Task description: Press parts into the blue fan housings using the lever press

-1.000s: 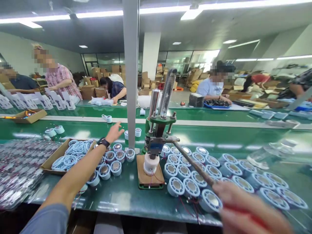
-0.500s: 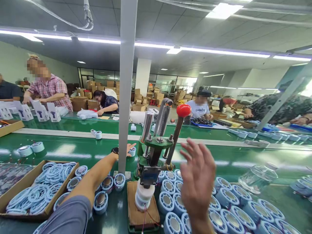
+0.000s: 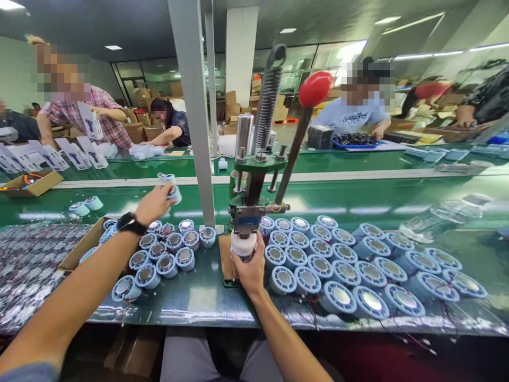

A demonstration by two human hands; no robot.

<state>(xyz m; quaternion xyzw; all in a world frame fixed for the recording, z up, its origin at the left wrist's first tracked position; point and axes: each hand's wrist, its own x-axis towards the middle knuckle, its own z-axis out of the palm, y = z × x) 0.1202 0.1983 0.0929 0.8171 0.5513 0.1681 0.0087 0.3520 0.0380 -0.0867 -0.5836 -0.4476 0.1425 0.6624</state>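
My left hand (image 3: 157, 201) reaches out over the green belt, its fingers closed on a round light-blue housing (image 3: 174, 196). Just behind that housing lies another light-blue piece with a short handle (image 3: 166, 177). At the hand press (image 3: 254, 183), my right hand (image 3: 251, 265) is wrapped around the light-blue housing under the white pressing pad (image 3: 243, 244). My fingers hide most of that housing. The press lever with its red ball knob (image 3: 316, 89) points up, untouched. A brown board (image 3: 226, 260) lies under the press.
Wired light-blue housings with metal discs stand in groups left (image 3: 167, 263) and right (image 3: 338, 297) of the press. A carton (image 3: 73, 254) of blue rings sits at the left, beside a clear bottle-free row of wired parts (image 3: 35, 270). A grey post (image 3: 194, 106) rises behind. Co-workers sit opposite.
My right hand has come down from beside the lever to the housing under the press. My left hand has moved left and now holds a housing. The view has tilted down.
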